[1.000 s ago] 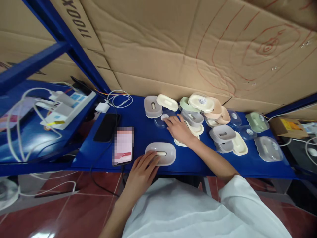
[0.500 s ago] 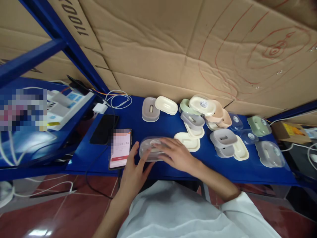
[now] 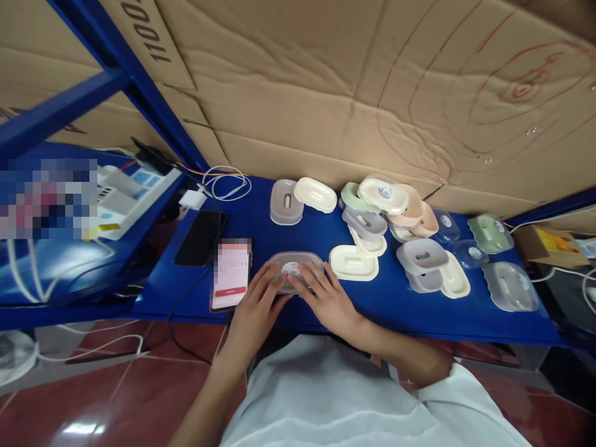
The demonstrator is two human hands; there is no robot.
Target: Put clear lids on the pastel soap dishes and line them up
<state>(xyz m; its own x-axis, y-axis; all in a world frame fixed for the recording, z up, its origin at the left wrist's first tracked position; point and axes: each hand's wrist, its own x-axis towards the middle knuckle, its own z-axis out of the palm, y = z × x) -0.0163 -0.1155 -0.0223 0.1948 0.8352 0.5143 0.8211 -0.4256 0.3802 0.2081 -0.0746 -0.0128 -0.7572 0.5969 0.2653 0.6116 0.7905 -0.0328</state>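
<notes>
A soap dish with a clear lid and a round sticker lies near the front edge of the blue table. My left hand rests on the lid's left part, fingers stretched out and thumb along the near side. On the right part of the lid lies my right hand, its fingers spread flat. Both hands touch the lid from above and cover much of the dish. A cream tray is just right of my right hand. Left of my left hand, a phone shows a lit screen.
Behind stand a grey dish and a cream tray. Several cream, green, peach and grey pieces are piled to the right. Lidded dishes sit at the far right. A dark phone and cables lie left; cardboard walls the back.
My right hand has shifted from across the lid's top to its near right side, fingers now flatter. My left fingers have moved onto the lid. The view has shifted slightly.
</notes>
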